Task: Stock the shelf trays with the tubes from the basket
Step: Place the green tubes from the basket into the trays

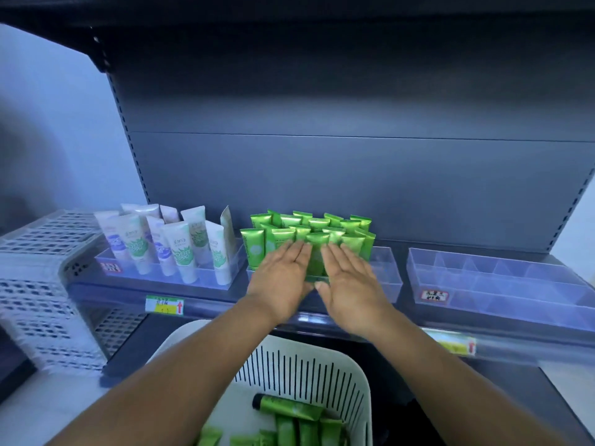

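A dark shelf (322,304) fills the frame, carrying three clear trays side by side. The middle tray (386,268), at frame centre, holds a packed block of green tubes (309,228) standing upright with crimped ends up, so their long axes run vertical. The left tray (167,275), in the middle left of the frame, holds upright white tubes (175,246) with green or purple prints. The right tray (502,281) shows only bare dividers.

Low in the frame sits the white slatted basket (322,365), with more green tubes (289,410) lying flat inside, long axes roughly toward the shelf. They lie below and behind both hands, about equally near either forearm.

The left hand (280,281) and right hand (351,284) rest palm-down against the front row of standing tubes, fingers (297,252) straight and held close together, gripping nothing. This reads as squaring the front row; the next tube would call for a reach back down to the basket.

One standing green tube shows letters ending in "ile". The handwritten tag (434,296) on the right tray and the yellow price label (164,305) with a red arrow cannot be read.
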Demonstrator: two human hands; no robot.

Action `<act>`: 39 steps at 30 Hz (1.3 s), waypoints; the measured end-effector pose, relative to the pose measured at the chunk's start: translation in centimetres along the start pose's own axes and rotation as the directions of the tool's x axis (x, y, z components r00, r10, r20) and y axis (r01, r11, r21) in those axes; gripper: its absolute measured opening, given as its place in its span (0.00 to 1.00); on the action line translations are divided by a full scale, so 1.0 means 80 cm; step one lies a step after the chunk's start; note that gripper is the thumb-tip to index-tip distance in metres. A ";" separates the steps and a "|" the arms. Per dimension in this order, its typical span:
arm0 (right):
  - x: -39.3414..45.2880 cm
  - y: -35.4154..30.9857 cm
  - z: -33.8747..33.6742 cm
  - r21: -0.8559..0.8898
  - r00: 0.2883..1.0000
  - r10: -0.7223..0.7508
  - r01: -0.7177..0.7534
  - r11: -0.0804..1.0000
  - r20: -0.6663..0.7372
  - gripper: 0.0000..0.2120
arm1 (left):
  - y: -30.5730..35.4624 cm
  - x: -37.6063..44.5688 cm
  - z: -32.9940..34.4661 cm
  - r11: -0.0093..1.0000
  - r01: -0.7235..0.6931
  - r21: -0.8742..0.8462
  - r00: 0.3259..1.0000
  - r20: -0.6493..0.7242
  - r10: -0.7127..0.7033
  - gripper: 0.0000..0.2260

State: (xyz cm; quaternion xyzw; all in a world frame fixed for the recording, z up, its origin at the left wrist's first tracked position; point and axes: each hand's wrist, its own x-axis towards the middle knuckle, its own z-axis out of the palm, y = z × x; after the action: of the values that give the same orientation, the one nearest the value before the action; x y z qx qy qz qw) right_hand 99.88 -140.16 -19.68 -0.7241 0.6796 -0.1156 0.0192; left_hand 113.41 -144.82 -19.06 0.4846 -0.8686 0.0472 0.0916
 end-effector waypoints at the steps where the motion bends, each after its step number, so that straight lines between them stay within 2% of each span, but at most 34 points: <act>1: -0.007 -0.012 0.008 0.010 1.000 -0.007 0.007 1.000 0.026 0.31 | -0.010 -0.015 0.005 1.000 0.017 0.002 0.999 0.029 -0.017 0.32; 7: -0.036 -0.072 0.067 0.061 0.984 -0.057 0.048 0.997 0.167 0.31 | -0.059 -0.094 0.041 0.992 0.128 0.000 0.975 0.182 -0.126 0.32; 16: -0.052 -0.124 0.174 0.096 0.938 -0.099 0.071 0.993 0.331 0.32 | -0.118 -0.171 0.116 0.983 0.182 0.027 0.901 0.396 -0.177 0.35; 22: -0.057 -0.136 0.240 0.099 0.873 -0.108 0.069 0.993 0.475 0.33 | -0.143 -0.193 0.161 0.982 0.188 0.025 0.813 0.556 -0.170 0.36; 28: -0.058 -0.152 0.289 0.160 0.787 -0.157 0.075 0.984 0.597 0.37 | -0.163 -0.199 0.203 0.991 0.118 0.062 0.701 0.702 -0.127 0.41; 35: -0.051 -0.167 0.336 0.198 0.719 -0.166 0.040 0.979 0.675 0.42 | -0.179 -0.190 0.236 0.990 -0.021 0.143 0.601 0.793 -0.102 0.43; 39: -0.043 -0.168 0.360 0.195 0.674 -0.145 0.002 0.981 0.725 0.44 | -0.182 -0.184 0.258 0.962 -0.178 0.208 0.565 0.822 -0.073 0.46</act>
State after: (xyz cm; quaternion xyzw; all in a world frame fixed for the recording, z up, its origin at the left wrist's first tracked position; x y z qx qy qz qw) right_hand 118.48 -139.45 -45.66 -0.7314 0.5717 0.1243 0.3504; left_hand 131.00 -143.72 -42.40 0.4319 -0.8102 -0.0643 -0.3910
